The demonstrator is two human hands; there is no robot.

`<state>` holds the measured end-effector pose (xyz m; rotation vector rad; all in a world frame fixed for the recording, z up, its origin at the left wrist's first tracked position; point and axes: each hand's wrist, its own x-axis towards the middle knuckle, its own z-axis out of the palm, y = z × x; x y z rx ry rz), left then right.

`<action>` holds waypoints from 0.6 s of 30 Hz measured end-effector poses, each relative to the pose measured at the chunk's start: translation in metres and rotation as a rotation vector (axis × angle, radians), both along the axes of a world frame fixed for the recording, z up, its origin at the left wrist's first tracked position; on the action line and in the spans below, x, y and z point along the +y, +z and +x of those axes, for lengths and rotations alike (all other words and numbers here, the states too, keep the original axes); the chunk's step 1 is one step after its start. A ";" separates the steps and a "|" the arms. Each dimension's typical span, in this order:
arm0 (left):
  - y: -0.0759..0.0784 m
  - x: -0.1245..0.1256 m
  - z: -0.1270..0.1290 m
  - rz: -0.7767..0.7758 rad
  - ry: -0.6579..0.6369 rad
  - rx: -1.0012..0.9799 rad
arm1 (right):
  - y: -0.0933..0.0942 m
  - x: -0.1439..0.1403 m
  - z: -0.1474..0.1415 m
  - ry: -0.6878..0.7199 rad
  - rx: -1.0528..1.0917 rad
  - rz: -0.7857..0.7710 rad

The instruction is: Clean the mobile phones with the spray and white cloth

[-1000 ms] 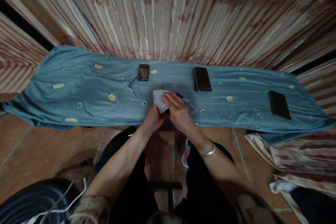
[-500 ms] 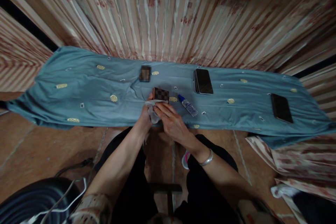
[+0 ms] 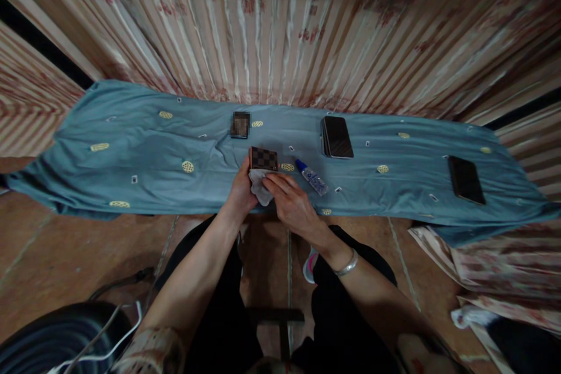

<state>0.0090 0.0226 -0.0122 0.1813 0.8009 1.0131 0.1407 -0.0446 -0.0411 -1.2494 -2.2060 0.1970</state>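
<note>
The left hand (image 3: 240,191) holds a small flat case with a dark checkered pattern (image 3: 263,158) by its left edge, fingers closed around it, just above the blue-green cloth with yellow oval prints (image 3: 140,152) that covers the surface. The right hand (image 3: 290,203) presses a crumpled white wiping cloth (image 3: 260,185) against the near part of the case, its fingers bent over the cloth; a silver bangle (image 3: 346,266) sits on this wrist. Just right of the case lies a small clear bottle with a blue cap (image 3: 311,177), on its side. Farther right and back there is a black phone with a dark screen (image 3: 336,136), and another dark phone (image 3: 466,179) rests near the right end. A striped pink curtain (image 3: 280,23) hangs behind the surface.
</note>
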 end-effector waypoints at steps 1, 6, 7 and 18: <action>0.005 -0.001 0.001 -0.018 0.018 0.004 | 0.000 0.000 0.001 -0.011 -0.004 0.003; 0.017 -0.006 0.003 -0.054 0.057 0.005 | -0.003 -0.001 0.001 -0.042 -0.029 0.038; 0.017 -0.006 0.003 -0.057 0.059 0.002 | -0.003 -0.001 0.001 -0.048 -0.031 0.046; -0.008 -0.007 0.005 -0.067 0.105 -0.030 | -0.006 0.000 0.000 -0.091 -0.063 0.131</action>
